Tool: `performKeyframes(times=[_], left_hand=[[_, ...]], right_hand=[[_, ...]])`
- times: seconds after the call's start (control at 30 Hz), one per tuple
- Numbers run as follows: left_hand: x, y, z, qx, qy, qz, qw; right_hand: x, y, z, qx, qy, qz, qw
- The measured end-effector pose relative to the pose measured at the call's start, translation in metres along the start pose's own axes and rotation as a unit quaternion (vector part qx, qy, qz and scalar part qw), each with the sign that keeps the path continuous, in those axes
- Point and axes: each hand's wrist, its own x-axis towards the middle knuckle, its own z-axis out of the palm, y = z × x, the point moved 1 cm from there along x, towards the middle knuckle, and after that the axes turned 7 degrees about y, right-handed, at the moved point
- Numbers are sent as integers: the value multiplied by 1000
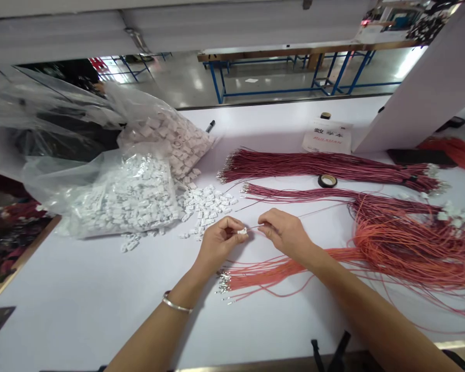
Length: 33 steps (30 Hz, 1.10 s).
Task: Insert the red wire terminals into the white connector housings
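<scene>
A worker's left hand (216, 242) pinches a small white connector (242, 232) between thumb and fingertips as the right hand (287, 232), just beside it, clasps a thin wire (254, 227) pointed toward the piece. Dark red wires (294, 166) lie beyond the right hand, orange wires (261, 277) nearer on the table (101, 299).
</scene>
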Motion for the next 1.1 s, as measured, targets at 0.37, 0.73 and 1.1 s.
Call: performKeyframes(times=[0.37,0.73,1.1], left_hand=[[-5,6,5,21,-3,28,999],[-4,5,5,23,-23,55,998],[-4,6,6,55,-31,64,996]], right_hand=[[-3,-14,-3,43,35,19,998],[-1,-13,-3,48,-49,127,990],[-2,-12,-3,32,-10,96,995]])
